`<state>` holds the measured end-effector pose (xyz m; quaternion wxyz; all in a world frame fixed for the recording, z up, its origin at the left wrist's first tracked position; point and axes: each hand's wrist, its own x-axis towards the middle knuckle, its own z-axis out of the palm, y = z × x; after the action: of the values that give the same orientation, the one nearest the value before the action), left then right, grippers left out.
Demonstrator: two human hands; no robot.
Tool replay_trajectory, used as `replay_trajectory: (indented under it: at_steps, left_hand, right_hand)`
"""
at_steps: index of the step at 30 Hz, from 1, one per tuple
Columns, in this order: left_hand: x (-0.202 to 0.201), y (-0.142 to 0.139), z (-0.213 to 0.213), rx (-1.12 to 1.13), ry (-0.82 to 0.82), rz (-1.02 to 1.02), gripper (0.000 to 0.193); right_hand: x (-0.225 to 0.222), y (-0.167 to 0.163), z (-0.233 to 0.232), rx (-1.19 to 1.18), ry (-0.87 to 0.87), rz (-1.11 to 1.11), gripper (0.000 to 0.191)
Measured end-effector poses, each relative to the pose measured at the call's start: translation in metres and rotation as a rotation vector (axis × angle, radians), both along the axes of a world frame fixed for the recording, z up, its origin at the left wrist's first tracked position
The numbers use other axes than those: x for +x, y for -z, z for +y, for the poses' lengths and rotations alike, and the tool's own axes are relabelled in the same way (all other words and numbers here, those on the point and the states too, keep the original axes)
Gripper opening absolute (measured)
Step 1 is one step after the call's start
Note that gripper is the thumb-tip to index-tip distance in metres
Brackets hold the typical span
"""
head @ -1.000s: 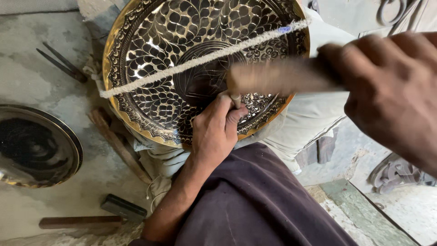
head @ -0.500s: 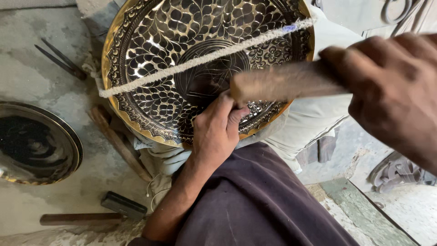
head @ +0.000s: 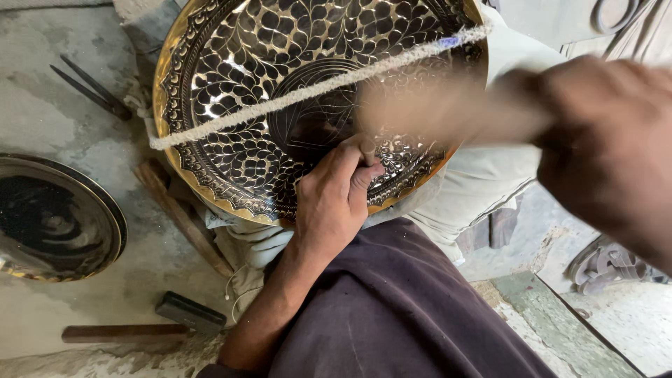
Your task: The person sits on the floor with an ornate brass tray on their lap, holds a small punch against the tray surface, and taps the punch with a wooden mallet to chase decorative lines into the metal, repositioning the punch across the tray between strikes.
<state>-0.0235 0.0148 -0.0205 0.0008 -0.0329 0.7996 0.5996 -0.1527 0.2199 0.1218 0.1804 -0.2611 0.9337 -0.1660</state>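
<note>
A large round brass plate (head: 252,77) with a dark engraved leaf pattern rests tilted on my lap. A pale twisted cord (head: 308,91) stretches across its face. My left hand (head: 336,196) sits on the plate's lower rim, fingers pinched around a small engraving tool whose tip touches the metal. My right hand (head: 602,140) is raised at the right, gripping a wooden mallet handle (head: 434,105) that is blurred with motion above the left hand.
A second dark metal plate (head: 49,217) lies on the concrete floor at the left. A hammer (head: 140,325) lies near the bottom left, wooden sticks (head: 182,217) beside the plate, and metal shears (head: 91,87) at the upper left.
The mallet in my right hand has swung and is now more blurred over the left hand. The left hand and plate stay almost where they were.
</note>
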Motion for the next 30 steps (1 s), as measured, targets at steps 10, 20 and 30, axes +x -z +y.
replay_trajectory:
  at_steps: [10, 20, 30]
  left_hand:
    - [-0.001, 0.001, 0.001, -0.025, 0.006, 0.005, 0.021]
    - [-0.002, 0.001, 0.002, 0.019, 0.006, -0.014, 0.020]
    - [-0.001, -0.001, 0.000, -0.020, 0.018, -0.018, 0.017]
  right_hand:
    - [0.005, 0.014, 0.026, 0.269, -0.067, 0.131, 0.042]
    - [0.003, 0.004, 0.001, 0.082, 0.199, -0.044, 0.042]
    - [0.000, 0.010, 0.019, 0.456, -0.332, 0.301, 0.030]
